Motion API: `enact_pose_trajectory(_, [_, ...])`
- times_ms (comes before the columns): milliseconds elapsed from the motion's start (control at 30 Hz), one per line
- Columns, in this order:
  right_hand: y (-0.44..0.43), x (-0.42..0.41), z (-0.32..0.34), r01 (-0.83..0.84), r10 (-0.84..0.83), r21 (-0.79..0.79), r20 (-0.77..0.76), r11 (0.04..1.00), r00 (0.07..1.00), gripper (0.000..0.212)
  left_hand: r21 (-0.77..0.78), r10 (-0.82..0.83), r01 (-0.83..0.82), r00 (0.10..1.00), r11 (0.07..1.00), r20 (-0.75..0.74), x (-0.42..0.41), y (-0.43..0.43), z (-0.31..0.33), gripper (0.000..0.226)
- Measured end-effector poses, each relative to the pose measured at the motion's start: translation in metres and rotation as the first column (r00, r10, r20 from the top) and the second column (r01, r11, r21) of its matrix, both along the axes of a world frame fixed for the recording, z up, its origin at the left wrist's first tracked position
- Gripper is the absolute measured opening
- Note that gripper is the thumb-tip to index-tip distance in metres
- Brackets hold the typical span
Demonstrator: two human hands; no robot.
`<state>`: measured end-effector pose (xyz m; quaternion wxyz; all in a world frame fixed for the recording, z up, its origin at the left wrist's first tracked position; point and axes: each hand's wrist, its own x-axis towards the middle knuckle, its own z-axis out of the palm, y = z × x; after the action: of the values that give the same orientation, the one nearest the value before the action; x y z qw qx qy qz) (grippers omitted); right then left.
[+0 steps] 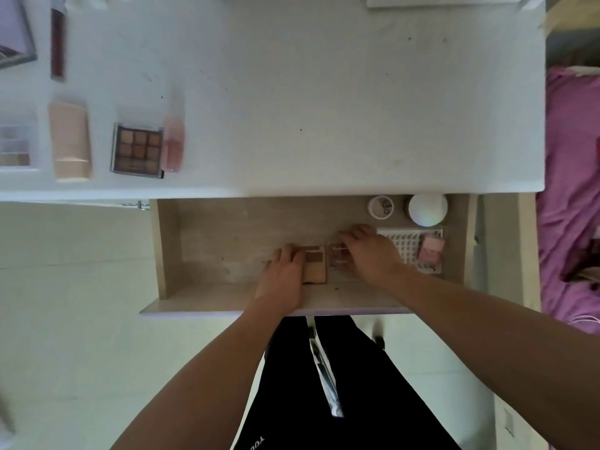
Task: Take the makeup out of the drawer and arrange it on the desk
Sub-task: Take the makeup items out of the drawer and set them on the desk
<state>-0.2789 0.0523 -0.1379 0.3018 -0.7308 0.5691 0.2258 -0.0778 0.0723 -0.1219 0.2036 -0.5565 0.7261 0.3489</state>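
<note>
The wooden drawer point(201, 241) is pulled open below the white desk point(324, 92). My left hand point(282, 274) lies over a beige and brown compact point(314, 269), its fingers curled on the compact's left edge. My right hand point(370, 251) grips a clear pink palette point(339, 263) right beside the compact. Further right in the drawer are a white lash tray point(406, 245), a small pink box point(430, 250), a small white jar point(380, 206) and a round white case point(427, 209). On the desk's left lie an eyeshadow palette point(137, 151), a beige tube point(69, 141) and a pink bottle point(173, 141).
A dark red tube point(58, 40) and a pale palette point(14, 146) lie at the desk's far left. A white box point(448, 0) sits at the desk's back edge. A pink bed cover point(571, 190) fills the right side. My dark trousers point(324, 384) are below the drawer front.
</note>
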Motion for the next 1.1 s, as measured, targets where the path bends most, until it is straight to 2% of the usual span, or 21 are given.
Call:
enact_pose_trajectory(167, [0.017, -0.001, -0.005, -0.034, 0.034, -0.039, -0.002, 0.999, 0.999, 0.039, -0.012, -0.027, 0.026, 0.999, 1.000, -0.024, 0.000, -0.008, -0.013, 0.052])
enact_pose_trajectory(300, [0.022, 0.000, -0.004, -0.017, 0.018, -0.056, 0.009, 0.998, 1.000, 0.032, -0.050, 0.019, -0.020, 1.000, 0.999, -0.018, -0.003, -0.011, -0.015, 0.047])
enact_pose_trajectory(433, [0.019, 0.000, 0.001, -0.025, 0.024, -0.021, -0.021, 0.999, 0.999, 0.026, 0.062, 0.097, -0.093, 0.993, 0.994, -0.070, -0.004, -0.012, -0.012, 0.027])
enact_pose_trajectory(567, [0.024, -0.005, 0.012, 0.059, -0.062, 0.057, 0.034, 0.997, 0.998, 0.028, 0.125, 0.202, -0.186, 0.970, 0.975, -0.131, 0.006, -0.005, -0.001, 0.021])
enact_pose_trajectory(767, [0.021, -0.015, 0.058, 0.245, -0.258, 0.098, 0.158, 0.965, 0.953, 0.021, 0.056, 0.329, -0.324, 0.930, 0.944, -0.166, 0.031, -0.022, 0.063, 0.012])
enact_pose_trajectory(967, [-0.017, -0.002, 0.123, 0.296, -0.275, -0.016, 0.323, 0.955, 0.906, 0.019, -0.067, 0.349, -0.368, 0.915, 0.927, -0.202, 0.057, -0.068, 0.145, 0.015])
enact_pose_trajectory(1100, [-0.056, 0.014, 0.153, 0.327, -0.249, -0.115, 0.432, 0.938, 0.867, 0.018, -0.153, 0.327, -0.365, 0.918, 0.918, -0.225, 0.072, -0.105, 0.177, 0.028])
